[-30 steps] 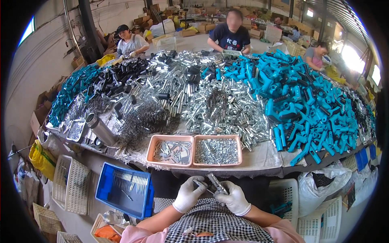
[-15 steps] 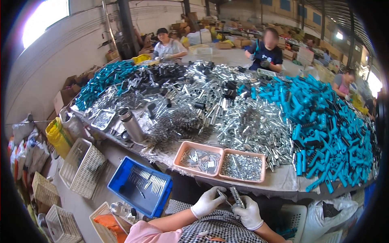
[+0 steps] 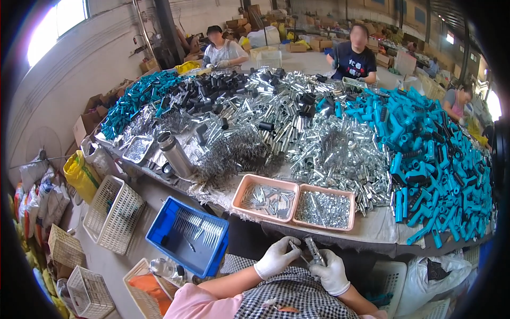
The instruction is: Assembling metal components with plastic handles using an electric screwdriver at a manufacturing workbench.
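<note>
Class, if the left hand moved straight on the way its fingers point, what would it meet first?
The left hand would probably first meet the metal tube held in the right hand, though the depth between them is unclear.

The slender silvery cylinder [image 3: 314,251] in the right hand [image 3: 330,274] looks like smooth, glossy metal. White cloth gloves [image 3: 275,260] have a matt, softly wrinkled surface, and the black-and-white checked apron [image 3: 281,295] is matt cloth. Teal curved handles [image 3: 414,142] are plastic with a slight sheen. Dark tangled coils [image 3: 231,155] are rough-looking, wiry metal. The silver cylindrical flask [image 3: 176,155] has a satin metal finish. Peach rectangular trays [image 3: 260,214] and the blue rectangular bin [image 3: 174,245] are smooth plastic; brown boxes [image 3: 85,127] are matt cardboard.
</note>
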`<state>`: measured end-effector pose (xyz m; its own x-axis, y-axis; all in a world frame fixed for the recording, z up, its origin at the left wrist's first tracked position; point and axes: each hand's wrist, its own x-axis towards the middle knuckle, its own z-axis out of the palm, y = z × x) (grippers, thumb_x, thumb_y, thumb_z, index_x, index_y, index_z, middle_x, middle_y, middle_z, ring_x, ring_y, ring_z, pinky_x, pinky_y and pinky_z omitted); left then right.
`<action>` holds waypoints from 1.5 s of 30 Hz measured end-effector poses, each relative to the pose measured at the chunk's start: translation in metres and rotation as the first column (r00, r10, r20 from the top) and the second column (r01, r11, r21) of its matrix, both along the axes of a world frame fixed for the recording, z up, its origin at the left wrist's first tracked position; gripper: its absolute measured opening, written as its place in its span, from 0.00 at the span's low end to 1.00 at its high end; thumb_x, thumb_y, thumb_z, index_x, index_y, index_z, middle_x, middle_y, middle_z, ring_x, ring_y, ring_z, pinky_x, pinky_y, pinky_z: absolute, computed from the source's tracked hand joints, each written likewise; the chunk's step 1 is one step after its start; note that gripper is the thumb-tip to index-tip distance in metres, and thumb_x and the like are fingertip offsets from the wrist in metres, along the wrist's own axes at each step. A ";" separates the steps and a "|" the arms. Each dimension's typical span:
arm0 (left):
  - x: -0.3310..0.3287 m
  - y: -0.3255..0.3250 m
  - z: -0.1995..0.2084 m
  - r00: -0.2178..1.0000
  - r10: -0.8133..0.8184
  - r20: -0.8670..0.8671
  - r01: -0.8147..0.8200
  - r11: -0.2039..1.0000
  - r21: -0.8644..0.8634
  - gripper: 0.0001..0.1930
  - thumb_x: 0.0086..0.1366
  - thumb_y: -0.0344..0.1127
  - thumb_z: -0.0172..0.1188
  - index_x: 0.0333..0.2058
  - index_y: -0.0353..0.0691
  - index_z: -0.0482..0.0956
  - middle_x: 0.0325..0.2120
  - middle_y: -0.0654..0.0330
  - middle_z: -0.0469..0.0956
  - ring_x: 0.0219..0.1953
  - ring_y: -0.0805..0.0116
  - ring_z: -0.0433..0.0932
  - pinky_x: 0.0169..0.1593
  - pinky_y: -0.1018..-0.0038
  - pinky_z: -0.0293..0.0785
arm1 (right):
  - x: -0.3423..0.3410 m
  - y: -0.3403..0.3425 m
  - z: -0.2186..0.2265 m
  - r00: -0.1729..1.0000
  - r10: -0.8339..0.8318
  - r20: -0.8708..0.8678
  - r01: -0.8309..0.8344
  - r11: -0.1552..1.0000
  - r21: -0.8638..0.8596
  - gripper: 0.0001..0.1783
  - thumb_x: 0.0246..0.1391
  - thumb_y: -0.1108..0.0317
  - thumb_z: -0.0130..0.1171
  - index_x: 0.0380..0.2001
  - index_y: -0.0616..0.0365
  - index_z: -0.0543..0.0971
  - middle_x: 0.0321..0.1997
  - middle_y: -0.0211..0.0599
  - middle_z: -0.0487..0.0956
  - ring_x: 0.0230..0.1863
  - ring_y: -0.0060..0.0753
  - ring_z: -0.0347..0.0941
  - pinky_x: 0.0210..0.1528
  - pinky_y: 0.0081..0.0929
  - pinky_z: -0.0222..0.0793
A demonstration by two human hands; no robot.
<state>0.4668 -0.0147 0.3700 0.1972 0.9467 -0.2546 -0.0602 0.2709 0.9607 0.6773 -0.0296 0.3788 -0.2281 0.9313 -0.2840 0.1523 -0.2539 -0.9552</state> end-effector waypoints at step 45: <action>-0.020 0.037 0.022 0.853 0.488 0.186 -0.494 0.869 -0.011 0.02 0.66 0.23 0.55 0.36 0.35 0.74 0.23 0.60 0.77 0.20 0.73 0.72 0.26 0.77 0.70 | 0.026 0.009 0.012 0.905 -0.167 0.390 -0.115 0.789 0.603 0.16 0.41 0.63 0.72 0.33 0.61 0.83 0.32 0.46 0.83 0.32 0.49 0.81 0.36 0.36 0.77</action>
